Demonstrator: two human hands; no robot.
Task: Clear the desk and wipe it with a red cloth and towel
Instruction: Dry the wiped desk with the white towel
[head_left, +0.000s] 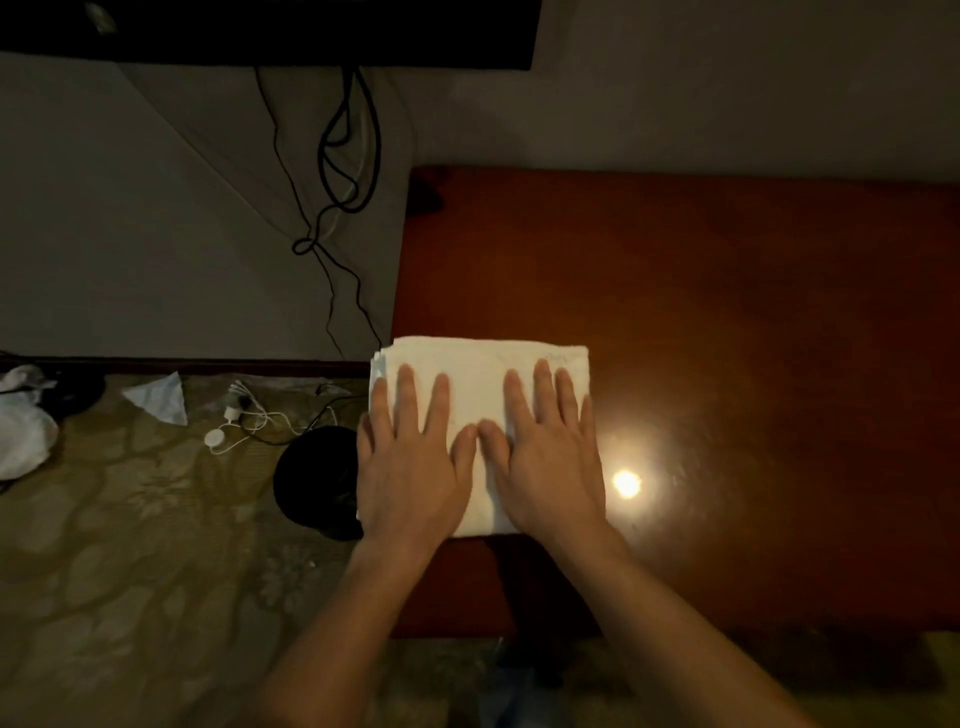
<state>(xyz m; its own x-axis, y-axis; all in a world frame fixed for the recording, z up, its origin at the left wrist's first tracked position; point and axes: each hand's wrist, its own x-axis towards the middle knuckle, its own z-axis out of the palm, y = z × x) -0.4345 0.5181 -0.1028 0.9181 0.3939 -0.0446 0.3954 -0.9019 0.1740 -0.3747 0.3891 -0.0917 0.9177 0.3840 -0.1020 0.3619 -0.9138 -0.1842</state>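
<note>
One white towel (480, 384), folded into a thick rectangle with its layered edges showing at the far left corner, lies flat at the left edge of one reddish-brown wooden table (727, 312). Its left side sits level with the table's left edge or slightly over it.

Two hands rest on the towel, palms down. The left hand (410, 467) lies flat over the towel's left half, fingers straight and spread, gripping nothing. The right hand (550, 462) lies flat over the right half, fingers likewise straight and extended, its outer edge at the towel's right border. The two thumbs touch or nearly touch at the towel's middle. Both forearms are bare.

One bright round light reflection (626, 484) shows on the table surface just right of the right hand.

Beside the table, on the patterned floor (130, 545): one dark round bin (311, 478), close against the table's left side; one white charger with tangled white cables (244, 421); one pale crumpled sheet (158, 397); one white bundle (21, 421) at the left margin. Black cables (337, 171) hang down the wall from one dark screen (260, 31) at the top.
</note>
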